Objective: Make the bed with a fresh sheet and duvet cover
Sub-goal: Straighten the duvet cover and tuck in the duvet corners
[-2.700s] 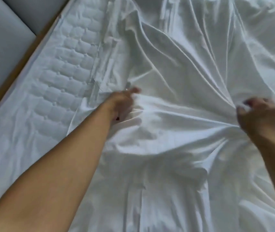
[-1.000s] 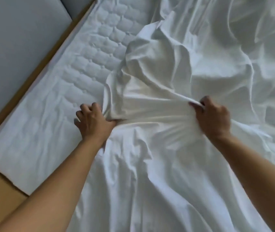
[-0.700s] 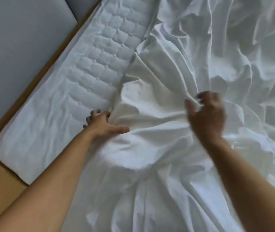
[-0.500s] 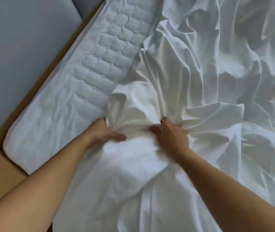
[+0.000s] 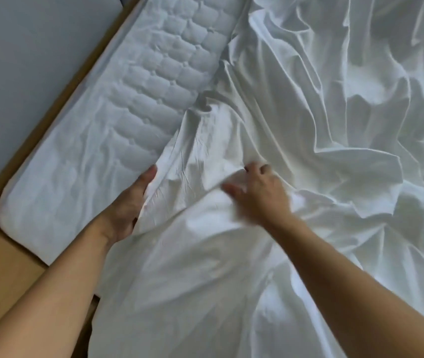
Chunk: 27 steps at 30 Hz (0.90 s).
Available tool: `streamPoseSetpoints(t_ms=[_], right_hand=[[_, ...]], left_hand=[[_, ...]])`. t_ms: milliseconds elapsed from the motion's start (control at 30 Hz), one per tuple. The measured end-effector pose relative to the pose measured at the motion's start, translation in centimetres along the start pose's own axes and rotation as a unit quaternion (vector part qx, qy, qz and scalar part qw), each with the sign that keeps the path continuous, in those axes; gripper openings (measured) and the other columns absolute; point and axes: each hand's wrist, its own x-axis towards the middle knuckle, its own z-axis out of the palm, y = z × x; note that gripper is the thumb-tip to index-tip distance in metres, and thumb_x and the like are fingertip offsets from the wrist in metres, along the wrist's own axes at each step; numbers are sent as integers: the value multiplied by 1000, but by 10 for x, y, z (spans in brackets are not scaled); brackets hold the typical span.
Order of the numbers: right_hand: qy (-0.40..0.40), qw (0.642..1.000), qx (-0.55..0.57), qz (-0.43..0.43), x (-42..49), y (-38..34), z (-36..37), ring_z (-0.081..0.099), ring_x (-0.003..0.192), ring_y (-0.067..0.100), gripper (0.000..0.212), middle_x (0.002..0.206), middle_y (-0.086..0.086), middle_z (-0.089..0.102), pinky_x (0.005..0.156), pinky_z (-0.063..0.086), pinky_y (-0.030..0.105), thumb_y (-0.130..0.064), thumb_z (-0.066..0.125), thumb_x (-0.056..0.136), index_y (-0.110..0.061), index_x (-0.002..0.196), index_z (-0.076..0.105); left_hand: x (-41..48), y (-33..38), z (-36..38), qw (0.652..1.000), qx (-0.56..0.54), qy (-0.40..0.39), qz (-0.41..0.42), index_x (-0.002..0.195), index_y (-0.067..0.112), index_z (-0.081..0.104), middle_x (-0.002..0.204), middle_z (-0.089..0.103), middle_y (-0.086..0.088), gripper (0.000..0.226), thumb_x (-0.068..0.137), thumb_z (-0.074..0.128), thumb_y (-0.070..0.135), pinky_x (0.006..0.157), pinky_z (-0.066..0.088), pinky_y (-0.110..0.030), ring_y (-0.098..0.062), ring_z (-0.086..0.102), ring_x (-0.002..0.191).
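On the quilted mattress [image 5: 154,81], a crumpled white sheet [image 5: 334,125] covered the right and near parts, leaving the left strip bare. The left hand [image 5: 128,205] held the sheet's left edge, fingers tucked under, thumb outside. Just right of it the right hand [image 5: 260,195] lay on a fold, fingers bent, too blurred to tell whether it gripped.

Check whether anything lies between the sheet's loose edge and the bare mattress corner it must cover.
Nothing visible does. Only bare quilted mattress lies between the edge of the sheet, at the left hand, and the near left corner; no object sits on that strip.
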Motion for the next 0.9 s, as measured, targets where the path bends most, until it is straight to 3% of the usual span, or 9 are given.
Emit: streamPoseSetpoints(t_ms=[67,233,367,433,533,667,767,833,900], right_hand=[[-57,998,-25,-13,-10,-6,25,62,99,44,41,107,22,65,73,42,42,-49,54,99,-11,112,52],[-4,996,-90,28,-18,59,-7,64,88,41,29,88,20,66,67,44,41,-42,52,100,-14,93,56],[51,998,27,-36,-68,18,2,61,92,24,54,99,0,63,74,48,38,-71,47,86,-23,107,59],[13,993,5,-116,-86,-14,30,62,89,29,51,97,6,65,72,47,39,-63,54,91,-15,104,61],[46,983,-46,-169,-89,-11,44,62,58,41,41,66,12,65,49,41,38,-41,65,96,-6,76,55],[96,960,-85,-248,-106,50,20,55,43,37,46,52,8,57,37,39,33,-44,56,96,-9,67,51],[-8,980,-167,-106,-127,94,4,67,66,39,39,70,14,69,53,45,38,-49,60,94,-14,77,57],[-95,976,-198,3,-128,100,0,68,90,38,34,92,13,73,68,43,38,-54,61,92,-23,81,52],[-122,976,-180,18,-124,85,3,66,91,35,34,98,9,72,69,42,35,-59,65,85,-30,86,48]], left_hand=[[-6,-8,-6,999,-2,-47,6,139,47,53,137,62,16,68,77,67,69,107,44,-41,-13,59,127],[-18,-32,-21,958,221,-176,-52,127,47,60,126,69,16,69,68,94,40,98,52,-29,-5,66,114],[-24,-55,-27,974,182,-127,-43,110,51,69,118,73,15,59,59,97,44,85,56,-20,-6,70,107],[-26,-63,-24,972,204,-108,-34,114,44,69,115,73,16,68,53,99,50,86,56,-22,-5,70,104],[-29,-69,-20,958,270,-89,-39,118,37,66,110,74,19,82,46,99,56,91,54,-28,0,70,99],[-32,-80,-17,920,388,-52,-14,136,40,46,123,62,21,104,46,94,62,98,51,-31,-5,62,110],[-43,-99,0,886,464,14,-3,139,37,34,113,57,15,112,45,86,66,80,51,-29,-10,58,97],[-53,-109,13,887,460,25,24,140,40,33,100,53,21,110,44,82,65,67,45,-20,1,54,85],[-67,-112,19,900,430,40,58,142,42,30,101,48,26,114,44,83,65,68,40,-15,3,51,85]])
